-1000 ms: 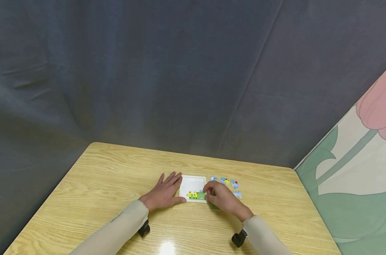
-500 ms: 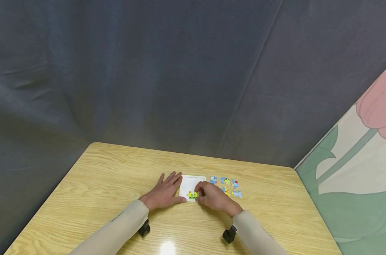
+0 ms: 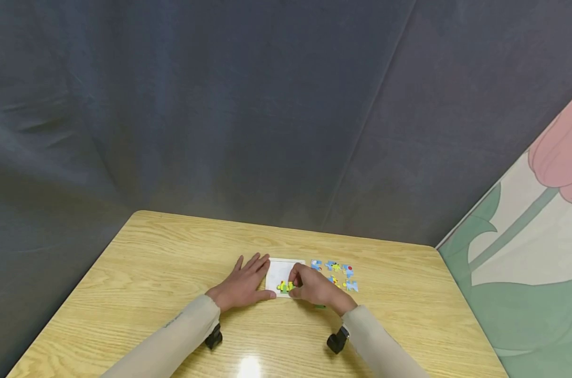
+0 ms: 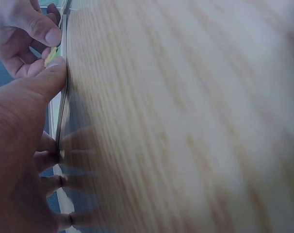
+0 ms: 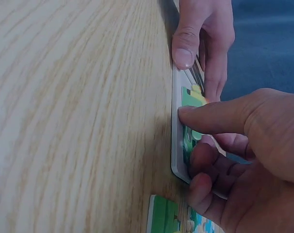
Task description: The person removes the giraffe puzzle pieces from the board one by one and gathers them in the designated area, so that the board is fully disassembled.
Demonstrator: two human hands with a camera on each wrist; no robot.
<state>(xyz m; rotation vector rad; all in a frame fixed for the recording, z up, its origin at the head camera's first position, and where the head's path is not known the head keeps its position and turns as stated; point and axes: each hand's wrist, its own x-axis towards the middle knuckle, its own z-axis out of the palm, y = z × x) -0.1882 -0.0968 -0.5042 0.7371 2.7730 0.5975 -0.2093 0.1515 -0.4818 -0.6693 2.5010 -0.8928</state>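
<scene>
A white puzzle tray [image 3: 279, 269] lies on the table, with green and yellow jigsaw pieces [image 3: 283, 287] along its near edge. My left hand [image 3: 244, 286] rests spread at the tray's left side, its thumb on the near corner and its fingertips along the rim. Over the tray's near right part, my right hand [image 3: 313, 285] pinches a green jigsaw piece [image 5: 187, 141] between thumb and curled fingers, low against the tray bed. The hand hides much of that piece in the head view. In the right wrist view, the thumb lies close beside the tray rim [image 5: 176, 126].
Several loose jigsaw pieces [image 3: 334, 266], mostly blue with yellow and red, lie right of the tray. A loose green piece [image 5: 162, 213] sits nearer, partly behind the right hand. A dark curtain [image 3: 248, 115] hangs behind the wooden table [image 3: 172, 252]; a floral cloth [image 3: 527, 252] hangs at right.
My right hand has moved left from the tray's right edge onto its near pieces, then stayed there with a slight shift. The left hand has held its place.
</scene>
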